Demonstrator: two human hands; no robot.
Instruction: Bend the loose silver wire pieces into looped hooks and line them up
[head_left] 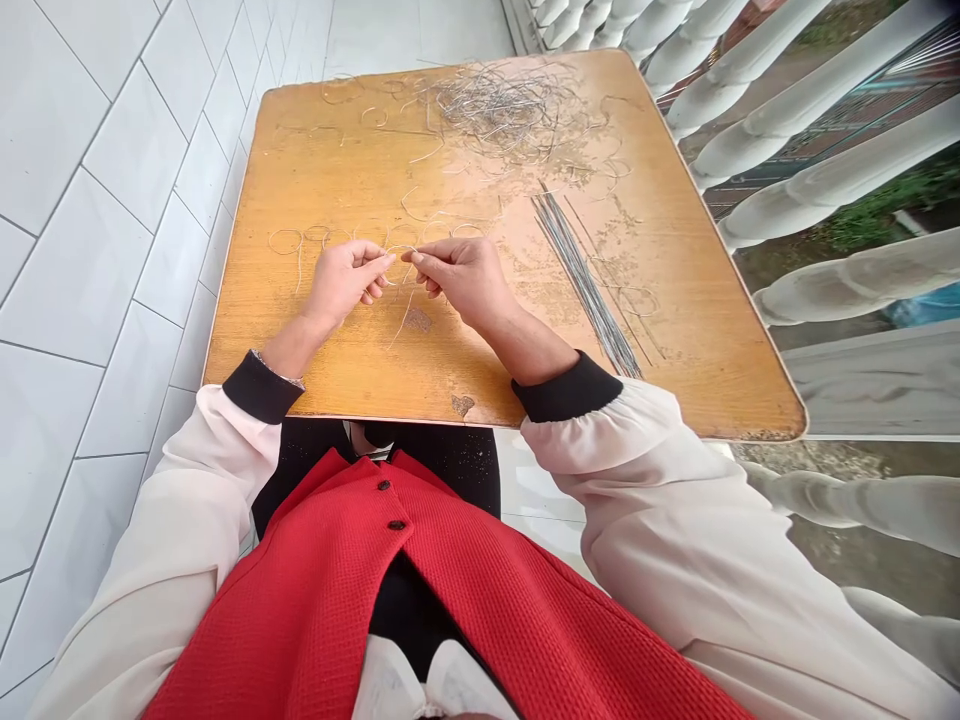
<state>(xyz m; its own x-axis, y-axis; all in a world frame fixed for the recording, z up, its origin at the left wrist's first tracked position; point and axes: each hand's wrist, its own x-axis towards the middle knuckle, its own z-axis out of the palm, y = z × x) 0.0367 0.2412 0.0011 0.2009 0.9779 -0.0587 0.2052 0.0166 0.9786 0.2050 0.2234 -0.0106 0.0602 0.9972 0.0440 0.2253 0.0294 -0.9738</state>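
Close together over the front half of the wooden table, both hands pinch a thin piece of wire (401, 322) whose loose tail hangs down between them. My left hand (346, 283) grips it between thumb and forefinger. My right hand (466, 280) pinches it in the same way, a short gap apart. The part between the fingertips looks curved, but its exact shape is too fine to make out. Just beyond the hands lie several wire loops (286, 241) in a row, partly hidden by the fingers.
A bundle of straight wires (589, 285) lies right of my right hand. At the table's far side sits a tangled wire heap (510, 105), with loose strands around it. The worn table (262, 190) stands between a white tiled wall (127, 250) and a white balustrade (795, 215).
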